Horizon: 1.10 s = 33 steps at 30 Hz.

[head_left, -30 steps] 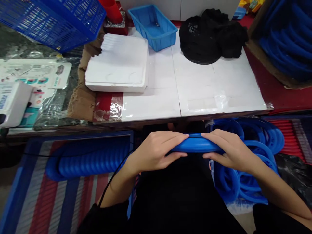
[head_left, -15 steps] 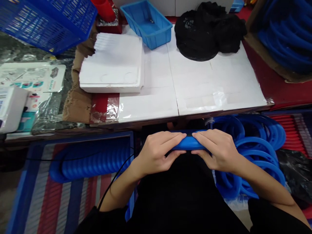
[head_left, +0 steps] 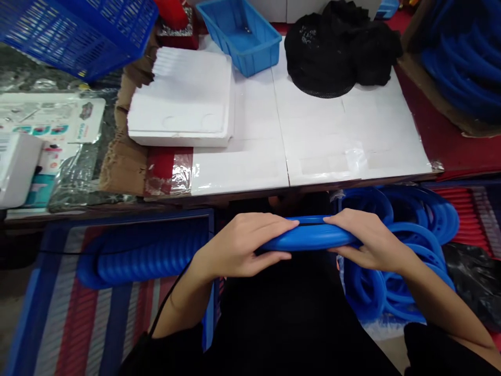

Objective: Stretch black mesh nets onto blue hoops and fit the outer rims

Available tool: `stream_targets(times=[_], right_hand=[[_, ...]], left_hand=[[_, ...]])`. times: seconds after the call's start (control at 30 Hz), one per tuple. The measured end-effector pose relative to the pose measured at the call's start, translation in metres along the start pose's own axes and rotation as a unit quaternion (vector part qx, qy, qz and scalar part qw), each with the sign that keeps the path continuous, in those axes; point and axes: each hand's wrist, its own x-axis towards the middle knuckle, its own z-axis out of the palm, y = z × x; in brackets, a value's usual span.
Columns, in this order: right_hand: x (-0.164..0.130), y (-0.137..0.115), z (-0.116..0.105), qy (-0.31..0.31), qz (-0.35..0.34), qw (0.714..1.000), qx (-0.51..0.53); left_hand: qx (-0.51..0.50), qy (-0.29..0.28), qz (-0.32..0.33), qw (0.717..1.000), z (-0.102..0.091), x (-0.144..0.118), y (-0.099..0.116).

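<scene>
A smooth blue plastic ring (head_left: 311, 236) is held edge-on in front of my body, just below the table edge. My left hand (head_left: 248, 243) grips its left side, with the thumb underneath and the fingers on top. On the other side my right hand (head_left: 364, 240) pinches it the same way. A thin gap shows along the ring's upper part between my hands. Much of the ring is hidden by my fingers. Several loose blue rings (head_left: 415, 237) lie in a heap beside my right forearm.
At left, a row of blue rings (head_left: 148, 261) lies in a striped crate (head_left: 78, 308). The white-covered table (head_left: 324, 156) bears a foam block (head_left: 180, 99), a light-blue bin (head_left: 254, 52) and a black mesh cap (head_left: 324, 57). A carton (head_left: 446, 112) of blue parts stands at right.
My hands have moved apart along the ring, baring more of its middle. A gap now shows in its upper part. The view has shifted slightly.
</scene>
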Motion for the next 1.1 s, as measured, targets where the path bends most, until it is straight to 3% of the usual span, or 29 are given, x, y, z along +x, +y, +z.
stream_targets(times=[0.1, 0.23, 0.6, 0.7, 0.87, 1.03, 1.1], right_hand=[[0.004, -0.006, 0.003, -0.016, 0.018, 1.0, -0.019], [0.008, -0.015, 0.007, -0.023, -0.011, 0.998, -0.057], [0.014, -0.014, 0.04, 0.098, -0.006, 0.99, -0.098], [0.022, -0.015, 0.042, 0.09, 0.009, 0.992, -0.088], [0.035, -0.018, 0.01, 0.077, 0.014, 0.994, -0.082], [0.027, 0.005, -0.029, 0.115, 0.071, 0.991, -0.022], [0.025, 0.014, -0.032, 0.136, 0.077, 0.988, 0.011]], left_hand=[[0.024, 0.004, 0.012, 1.0, 0.01, 0.008, 0.003], [0.058, 0.007, 0.032, 0.998, 0.018, 0.01, 0.008], [0.127, 0.087, -0.038, 0.987, 0.035, 0.002, 0.017], [0.101, 0.088, -0.063, 0.989, 0.034, 0.002, 0.014], [0.026, 0.094, -0.085, 0.992, 0.011, -0.003, 0.013], [-0.01, 0.217, -0.146, 0.965, -0.02, -0.028, 0.0], [-0.016, 0.225, -0.16, 0.961, -0.03, -0.03, -0.004]])
